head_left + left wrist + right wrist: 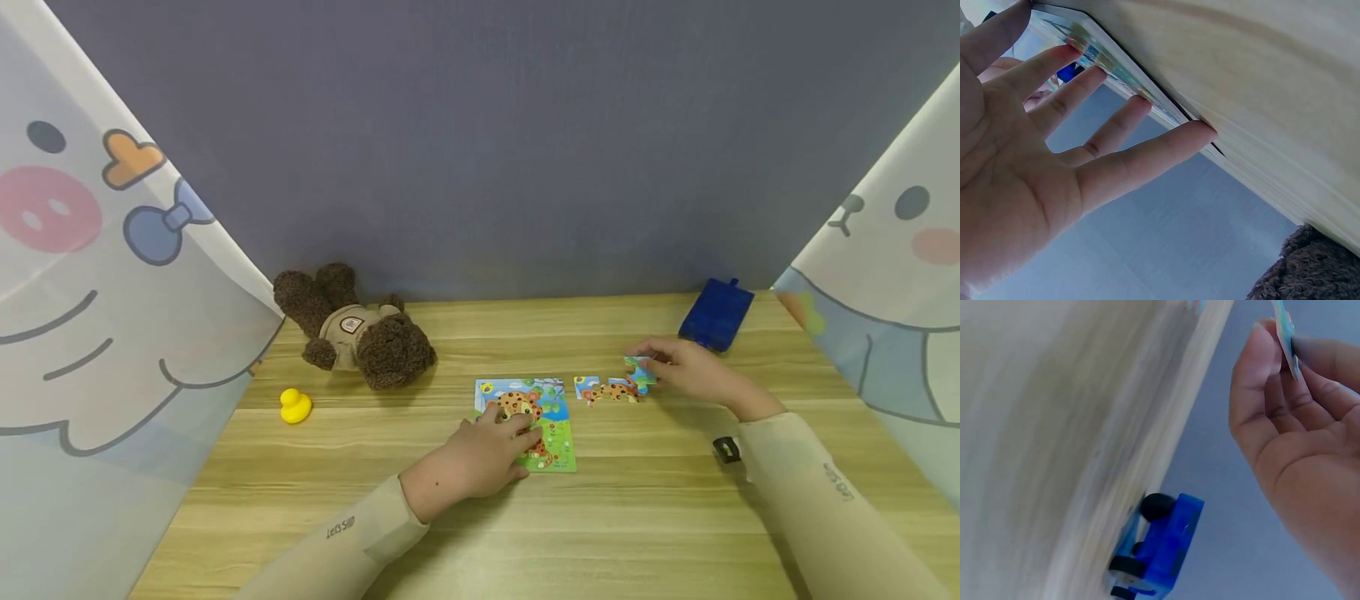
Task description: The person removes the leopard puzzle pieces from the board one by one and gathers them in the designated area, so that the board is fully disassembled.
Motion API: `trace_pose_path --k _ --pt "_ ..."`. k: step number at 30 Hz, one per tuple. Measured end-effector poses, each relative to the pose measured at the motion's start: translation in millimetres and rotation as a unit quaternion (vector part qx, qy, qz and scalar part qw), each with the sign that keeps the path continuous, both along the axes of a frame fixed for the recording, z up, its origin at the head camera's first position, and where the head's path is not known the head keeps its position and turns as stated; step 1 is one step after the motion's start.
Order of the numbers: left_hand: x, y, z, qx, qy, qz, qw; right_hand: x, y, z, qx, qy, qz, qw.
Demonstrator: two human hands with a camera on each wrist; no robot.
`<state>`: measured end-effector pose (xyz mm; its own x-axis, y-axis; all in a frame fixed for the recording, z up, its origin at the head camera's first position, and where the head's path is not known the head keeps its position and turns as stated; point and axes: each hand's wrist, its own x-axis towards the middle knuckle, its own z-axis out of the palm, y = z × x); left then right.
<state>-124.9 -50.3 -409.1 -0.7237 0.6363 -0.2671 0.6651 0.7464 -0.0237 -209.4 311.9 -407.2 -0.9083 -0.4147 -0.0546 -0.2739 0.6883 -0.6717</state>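
My left hand [491, 450] rests with spread fingers on a flat picture card [558, 446] showing a cartoon leopard. In the left wrist view the left hand's fingertips [1200, 129] touch the card's surface and edge. Between thumb and fingers my right hand [693, 375] pinches a small jigsaw piece [641, 368], seen nearly edge-on in the right wrist view. Several other jigsaw pieces [611, 392] with leopard print lie just right of the card, close below the held piece. Whether the held piece touches them I cannot tell.
A blue toy vehicle [1169, 544] with black wheels stands at the back right, beyond the right hand. A brown teddy bear [393, 350] lies at the back left, with a yellow rubber duck [296, 406] in front of it. The grey wall [510, 167] borders the wooden table [592, 533].
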Motion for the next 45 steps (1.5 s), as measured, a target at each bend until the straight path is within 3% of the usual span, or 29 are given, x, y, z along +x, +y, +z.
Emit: trace_pose_path --k 11,25,35,39,45 --pt "-2.3 0.5 -1.0 -0.001 0.004 -0.001 1.0000 -6.7 14 -4.7 -0.002 -0.040 0.017 0.9991" --pt "-0.9 0.4 -1.1 0.000 -0.002 0.002 1.0000 -4.5 27 -12.5 0.000 -0.087 0.020 0.9960" --pt "0.2 1.3 -0.5 -0.003 0.002 0.002 1.0000 -4.2 30 -18.6 0.060 -0.004 0.032 0.9977" --pt "-0.4 1.2 -1.3 -0.007 0.005 0.000 1.0000 -4.8 29 -20.3 0.059 0.009 0.026 0.9979" --pt "-0.7 0.8 -2.0 -0.007 0.005 0.001 1.0000 -6.1 26 -23.2 0.046 -0.004 0.015 0.9988"
